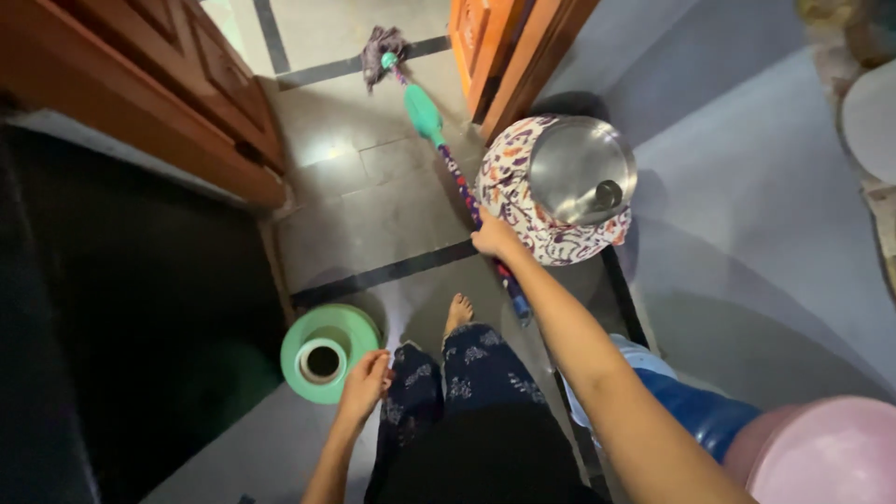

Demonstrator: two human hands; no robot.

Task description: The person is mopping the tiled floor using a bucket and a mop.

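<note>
We see the right hand clamped high on the long patterned mop handle with green sleeve, grey rag head on floor tiles. Light, stiff, likely slick; grip mid-shaft. Left hand hangs empty, probably loosely curled.

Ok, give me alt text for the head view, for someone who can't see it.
The right hand grips a mop handle whose grey mop head rests on the tiled floor near a wooden door. The left hand hangs beside a green round container; a cloth-wrapped pot with a steel lid stands to the right.
</note>
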